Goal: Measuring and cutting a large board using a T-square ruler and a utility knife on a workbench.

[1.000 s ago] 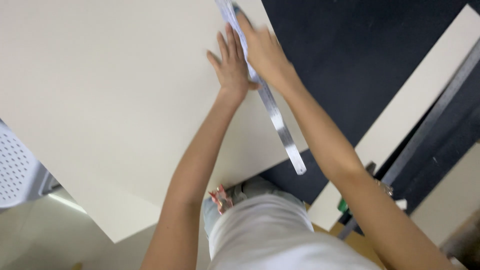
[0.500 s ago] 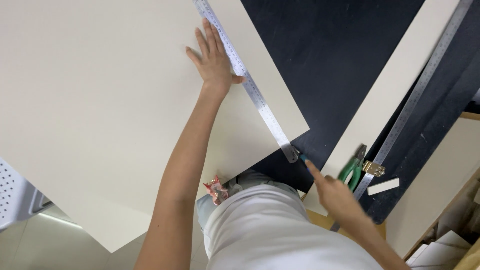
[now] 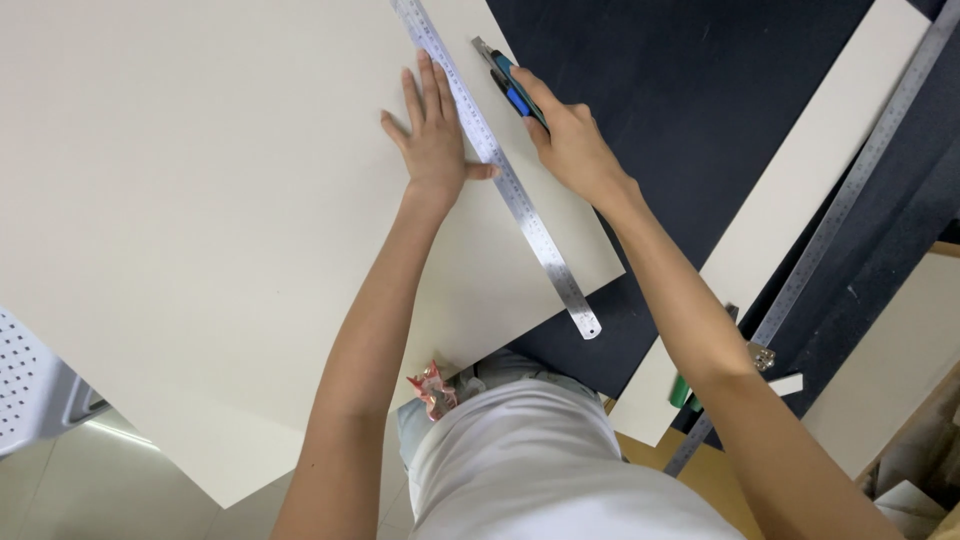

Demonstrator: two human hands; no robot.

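Note:
A large cream board (image 3: 200,200) lies over a dark cutting mat (image 3: 680,110). Across its right side runs a long steel ruler (image 3: 520,200), slanting from the top middle down to the board's near edge. My left hand (image 3: 432,140) presses flat on the board, fingers spread, its thumb against the ruler. My right hand (image 3: 570,140) holds a blue and black utility knife (image 3: 508,85) just right of the ruler, with the blade end pointing away from me onto the board.
A cream strip of board (image 3: 800,200) lies slantwise on the mat at right, with a second steel ruler (image 3: 860,170) beside it. A green-handled tool (image 3: 680,390) sits partly hidden under my right forearm. A perforated white chair (image 3: 30,390) stands at lower left.
My right hand went down to the near right edge of the mat, then came back up holding the utility knife beside the ruler. My left hand stayed pressed by the ruler.

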